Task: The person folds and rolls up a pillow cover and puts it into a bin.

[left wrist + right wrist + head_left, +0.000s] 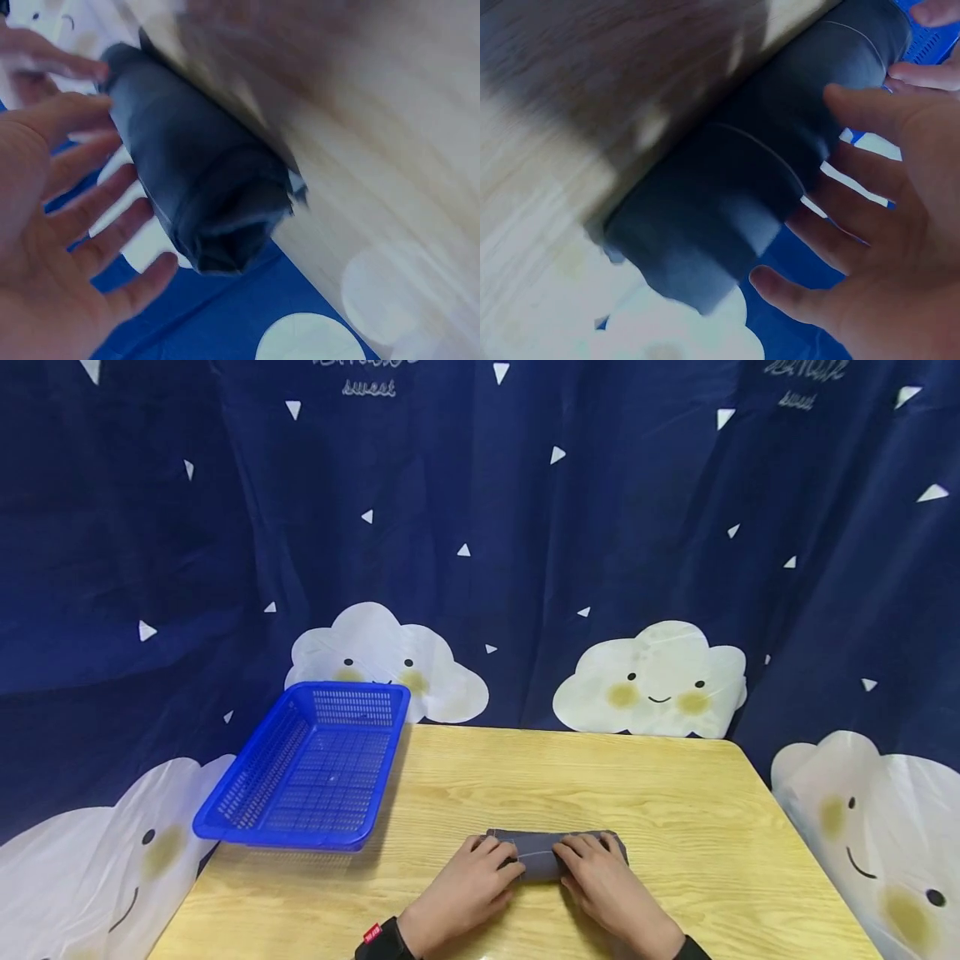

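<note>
A roll of dark grey cloth lies sideways on the wooden table, a thin pale line across it. My left hand touches its left part and my right hand its right part. In the left wrist view the left hand has spread fingers along one side of the roll, whose layered end faces the camera. The right wrist view has the right hand with loosely bent, parted fingers beside the roll. Neither hand wraps round the cloth. Its underside is hidden.
A blue plastic basket stands at the table's left side, slightly over the edge. Beyond the wooden table hangs a dark blue curtain with smiling clouds and white triangles.
</note>
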`<state>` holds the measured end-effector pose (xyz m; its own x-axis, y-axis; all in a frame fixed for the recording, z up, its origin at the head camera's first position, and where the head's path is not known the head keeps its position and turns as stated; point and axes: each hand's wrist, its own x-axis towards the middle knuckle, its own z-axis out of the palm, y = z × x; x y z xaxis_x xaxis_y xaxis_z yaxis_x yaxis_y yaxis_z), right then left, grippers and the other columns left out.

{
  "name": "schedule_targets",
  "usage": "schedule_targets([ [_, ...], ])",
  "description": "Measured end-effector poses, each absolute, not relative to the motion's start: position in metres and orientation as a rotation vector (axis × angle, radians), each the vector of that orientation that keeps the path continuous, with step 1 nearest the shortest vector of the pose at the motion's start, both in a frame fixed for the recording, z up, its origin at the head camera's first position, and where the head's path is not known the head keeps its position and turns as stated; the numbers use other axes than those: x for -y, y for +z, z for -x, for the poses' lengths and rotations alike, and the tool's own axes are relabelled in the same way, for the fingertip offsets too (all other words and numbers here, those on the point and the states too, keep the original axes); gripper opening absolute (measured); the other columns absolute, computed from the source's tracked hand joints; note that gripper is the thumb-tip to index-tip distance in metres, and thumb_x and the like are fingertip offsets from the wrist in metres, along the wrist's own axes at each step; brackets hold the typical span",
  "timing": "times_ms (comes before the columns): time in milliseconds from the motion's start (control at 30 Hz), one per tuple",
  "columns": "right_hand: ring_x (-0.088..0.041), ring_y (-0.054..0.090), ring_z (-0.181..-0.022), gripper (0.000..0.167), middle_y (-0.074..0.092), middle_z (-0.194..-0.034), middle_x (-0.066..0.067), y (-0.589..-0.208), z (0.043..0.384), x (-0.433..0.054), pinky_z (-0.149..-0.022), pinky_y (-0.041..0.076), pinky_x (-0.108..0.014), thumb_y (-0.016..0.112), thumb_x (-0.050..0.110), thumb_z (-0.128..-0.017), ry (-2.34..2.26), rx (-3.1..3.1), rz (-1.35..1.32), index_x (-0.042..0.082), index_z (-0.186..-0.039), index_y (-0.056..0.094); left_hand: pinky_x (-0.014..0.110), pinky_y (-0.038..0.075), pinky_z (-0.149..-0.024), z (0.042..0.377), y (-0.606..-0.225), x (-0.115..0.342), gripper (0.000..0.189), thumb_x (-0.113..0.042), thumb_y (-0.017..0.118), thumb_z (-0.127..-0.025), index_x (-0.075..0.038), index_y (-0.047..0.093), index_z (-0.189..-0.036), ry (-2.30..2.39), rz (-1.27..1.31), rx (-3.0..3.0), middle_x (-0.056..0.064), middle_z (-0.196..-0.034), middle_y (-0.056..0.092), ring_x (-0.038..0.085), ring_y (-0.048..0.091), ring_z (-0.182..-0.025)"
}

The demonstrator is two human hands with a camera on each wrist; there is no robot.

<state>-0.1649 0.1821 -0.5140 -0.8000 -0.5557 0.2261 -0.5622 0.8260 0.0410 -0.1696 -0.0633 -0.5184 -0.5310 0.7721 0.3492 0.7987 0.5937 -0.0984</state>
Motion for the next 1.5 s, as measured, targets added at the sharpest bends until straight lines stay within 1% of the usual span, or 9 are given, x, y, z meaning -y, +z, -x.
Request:
schedule_targets([
  [100,-0.022,0.052,-0.109,0.040,0.057,-0.116,-0.002,-0.517,0.169,-0.181,-0.089,0.036,-0.053,0.065,0.025,-0.084,0.029,2.782,-0.857,0.014,-0.121,0.058,0.040,0.041,-0.082,0.166,-0.521,0.059,0.032,-0.036,0.065,-0.082,-0.022,0.062,-0.111,-0.023,1.182,2.464,-0.003,-0.114,0.053,0.015,0.050,-0.101],
  [267,-0.023,0.048,-0.115,0.047,0.053,-0.123,-0.005,-0.520,0.175,-0.179,-0.093,0.034,-0.055,0.063,0.025,-0.085,-0.001,2.785,-0.826,0.014,-0.129,0.051,0.043,0.041,-0.083,0.169,-0.524,0.059,0.045,-0.038,0.066,-0.081,-0.018,0.058,-0.120,0.009,1.096,2.531,0.000,-0.124,0.052,0.019,0.049,-0.110],
  [467,-0.026,0.042,-0.122,0.060,0.046,-0.132,-0.009,-0.523,0.172,-0.185,-0.092,0.032,-0.060,0.068,0.027,-0.081,0.073,2.753,-0.738,0.018,-0.134,0.044,0.047,0.042,-0.084,0.178,-0.533,0.063,0.056,-0.038,0.067,-0.080,-0.018,0.052,-0.129,-0.024,1.042,2.602,0.001,-0.132,0.047,0.021,0.048,-0.114],
  [700,-0.030,0.037,-0.126,0.062,0.041,-0.137,-0.010,-0.528,0.167,-0.192,-0.090,0.033,-0.062,0.072,0.030,-0.077,0.070,2.777,-0.615,0.019,-0.132,0.047,0.048,0.042,-0.085,0.194,-0.538,0.061,0.066,-0.042,0.069,-0.077,-0.019,0.046,-0.134,0.034,0.976,2.640,-0.002,-0.128,0.049,0.020,0.049,-0.109],
  [933,-0.033,0.037,-0.125,0.059,0.039,-0.138,-0.012,-0.525,0.163,-0.192,-0.089,0.034,-0.061,0.070,0.032,-0.079,0.097,2.803,-0.643,0.017,-0.131,0.048,0.046,0.043,-0.084,0.209,-0.543,0.059,0.074,-0.045,0.070,-0.075,-0.015,0.042,-0.137,0.062,0.924,2.683,-0.001,-0.125,0.051,0.020,0.050,-0.107],
  [1067,-0.033,0.038,-0.124,0.063,0.040,-0.138,-0.012,-0.525,0.161,-0.193,-0.089,0.034,-0.058,0.071,0.033,-0.078,0.079,2.813,-0.635,0.018,-0.134,0.045,0.049,0.042,-0.086,0.217,-0.546,0.058,0.072,-0.048,0.067,-0.078,-0.015,0.041,-0.136,0.006,0.902,2.706,0.003,-0.124,0.049,0.022,0.050,-0.108],
  [1167,-0.033,0.039,-0.124,0.065,0.041,-0.137,-0.011,-0.526,0.159,-0.194,-0.089,0.034,-0.058,0.070,0.033,-0.079,0.101,2.809,-0.635,0.017,-0.135,0.043,0.046,0.043,-0.083,0.222,-0.547,0.058,0.065,-0.048,0.065,-0.079,-0.015,0.046,-0.131,0.017,0.877,2.671,0.005,-0.118,0.048,0.023,0.049,-0.104],
  [1400,-0.031,0.040,-0.123,0.063,0.045,-0.133,-0.010,-0.527,0.156,-0.195,-0.090,0.033,-0.059,0.069,0.030,-0.080,0.151,2.766,-0.655,0.016,-0.136,0.043,0.033,0.049,-0.067,0.230,-0.544,0.059,0.055,-0.043,0.067,-0.080,-0.012,0.053,-0.123,0.011,0.855,2.588,0.004,-0.101,0.056,0.018,0.057,-0.087],
  [1500,-0.031,0.041,-0.122,0.062,0.046,-0.132,-0.011,-0.527,0.156,-0.196,-0.090,0.032,-0.060,0.069,0.028,-0.080,0.161,2.742,-0.660,0.016,-0.135,0.044,0.031,0.049,-0.059,0.232,-0.542,0.061,0.046,-0.040,0.068,-0.078,-0.010,0.058,-0.112,-0.066,0.830,2.599,0.003,-0.092,0.060,0.016,0.060,-0.078],
])
